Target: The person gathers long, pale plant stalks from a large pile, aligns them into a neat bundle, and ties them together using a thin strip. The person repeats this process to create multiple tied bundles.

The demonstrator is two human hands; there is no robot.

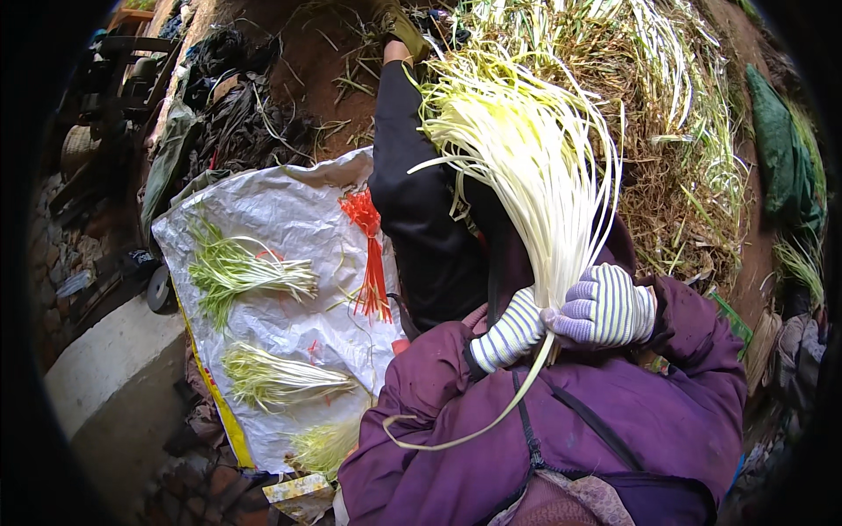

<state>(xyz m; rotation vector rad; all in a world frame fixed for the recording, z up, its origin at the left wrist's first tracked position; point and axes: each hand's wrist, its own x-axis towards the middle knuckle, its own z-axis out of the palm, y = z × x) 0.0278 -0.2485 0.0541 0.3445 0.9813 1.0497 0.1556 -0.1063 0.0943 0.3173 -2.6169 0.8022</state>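
Observation:
A large bunch of pale yellow chives (pixel 548 193) rises in front of my chest, its leafy tips fanning away from me. Both hands wear striped knit gloves and close round its narrow lower end. My left hand (pixel 513 329) grips from the left, and my right hand (pixel 605 307) wraps it from the right, the two touching. One long loose leaf (pixel 491 430) droops from below my hands across my purple jacket. The cut ends are mostly hidden by the gloves.
To the left, a white woven sheet (pixel 289 197) bears tied chive bundles (pixel 281 377) and a hank of red ties (pixel 373 272). Loose chives and dry straw (pixel 684 202) heap at the far right. A concrete block (pixel 114 359) stands beyond the sheet's left edge.

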